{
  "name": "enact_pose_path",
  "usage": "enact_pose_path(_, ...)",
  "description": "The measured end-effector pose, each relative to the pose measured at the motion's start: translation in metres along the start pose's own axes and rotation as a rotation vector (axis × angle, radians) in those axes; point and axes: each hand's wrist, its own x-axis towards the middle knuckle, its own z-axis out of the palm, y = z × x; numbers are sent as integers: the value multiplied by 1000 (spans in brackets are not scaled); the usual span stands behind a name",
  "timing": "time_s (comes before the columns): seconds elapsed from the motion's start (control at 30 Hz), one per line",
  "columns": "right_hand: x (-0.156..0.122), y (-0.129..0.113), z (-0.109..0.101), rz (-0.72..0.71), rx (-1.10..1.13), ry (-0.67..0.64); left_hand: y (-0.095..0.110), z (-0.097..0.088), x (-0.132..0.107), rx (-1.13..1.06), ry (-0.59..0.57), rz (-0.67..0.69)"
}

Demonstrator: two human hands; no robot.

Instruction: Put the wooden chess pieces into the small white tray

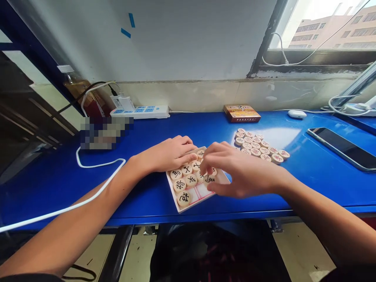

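Blue bench [58, 188] ran under a window [320, 27], with a power strip [139, 112] and a small cardboard box [241, 113] on the far side. The left hand [167, 154] lay on the wooden xiangqi pieces [185, 180] on a small board [199, 194], fingers pressed together. The right hand [237, 170] curved above them, fingers spread; whether it pinched a piece could not be told. More pieces [255, 147] lay grouped to the right.

Left hand [169, 154] palm-down at frame centre, fingers loosely curled; right hand [239, 172] arched just beside it, fingers spread downward. Left forearm [73, 231] enters lower left, right forearm [323, 219] lower right.
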Motion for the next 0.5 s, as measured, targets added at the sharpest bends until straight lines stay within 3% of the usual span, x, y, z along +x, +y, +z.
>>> enact_pose_path(0.1, 0, -6, 5, -29, -77, -30, 0, 0, 0, -7, -3, -1)
enact_pose_path(0.27, -1, -6, -2, 40, -170, -97, -1, 1, 0, 6, 6, -7)
enact_pose_path(0.5, -1, -19, 5, -45, -218, -199, 0, 2, 0, 8, 8, -7)
